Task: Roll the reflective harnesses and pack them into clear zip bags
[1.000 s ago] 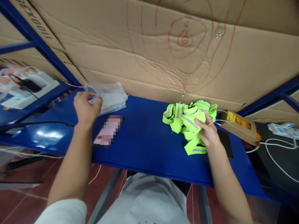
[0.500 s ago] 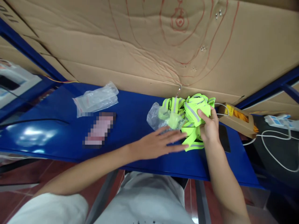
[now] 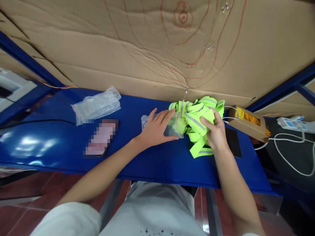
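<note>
We find right grip point(image 3: 216, 130) pinching straps point(image 3: 195, 121), apparently steadying them; beside it, left grip point(image 3: 155, 130) splayed over bag point(image 3: 173, 127).

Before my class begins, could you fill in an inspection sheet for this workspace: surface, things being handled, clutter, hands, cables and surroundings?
Surface: blue table, shiny at left.
Things handled: neon-green straps with grey stripes, heaped; clear bag at their left side.
Clutter: other plastic bags, phone with blurred screen, dark flat object; cardboard box with orange contents.
Hands: right hand grips the straps; left hand spread over the clear bag, firmness of contact unclear.
Cables: black cable at left; white cables at right.
Surroundings: cardboard panel with red rings behind; red tiled floor below.
</note>
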Demonstrator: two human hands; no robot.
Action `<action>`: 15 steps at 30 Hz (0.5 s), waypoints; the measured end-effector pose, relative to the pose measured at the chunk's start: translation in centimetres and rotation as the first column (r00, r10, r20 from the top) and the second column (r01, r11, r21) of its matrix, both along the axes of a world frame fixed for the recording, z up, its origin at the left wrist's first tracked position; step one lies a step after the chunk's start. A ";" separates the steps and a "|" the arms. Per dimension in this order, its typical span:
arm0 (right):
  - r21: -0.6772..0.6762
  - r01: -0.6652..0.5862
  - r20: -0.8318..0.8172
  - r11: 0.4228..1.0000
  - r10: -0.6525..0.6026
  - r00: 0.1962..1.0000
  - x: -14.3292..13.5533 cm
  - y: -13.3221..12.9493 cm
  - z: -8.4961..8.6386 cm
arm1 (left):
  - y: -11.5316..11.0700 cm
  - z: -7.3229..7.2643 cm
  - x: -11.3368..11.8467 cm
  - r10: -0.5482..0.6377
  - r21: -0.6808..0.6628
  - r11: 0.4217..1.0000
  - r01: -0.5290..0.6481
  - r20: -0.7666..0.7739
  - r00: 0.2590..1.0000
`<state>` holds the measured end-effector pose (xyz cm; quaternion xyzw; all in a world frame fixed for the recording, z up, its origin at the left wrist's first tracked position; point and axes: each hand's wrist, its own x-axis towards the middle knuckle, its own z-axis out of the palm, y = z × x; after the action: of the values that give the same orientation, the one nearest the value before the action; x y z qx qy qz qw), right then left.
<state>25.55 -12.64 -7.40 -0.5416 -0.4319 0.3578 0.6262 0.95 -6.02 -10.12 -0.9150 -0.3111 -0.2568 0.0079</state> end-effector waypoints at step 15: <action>-0.200 -0.282 0.623 0.938 0.344 0.703 -1.6 -1.3 -0.6 | -1.4 -1.3 0.0 -0.112 -0.014 0.994 0.111 -0.087 0.990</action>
<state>23.92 -13.97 -8.04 -0.5777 -0.6907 0.2679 0.3428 0.97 -7.40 -11.46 -0.9414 -0.2601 -0.2149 0.0029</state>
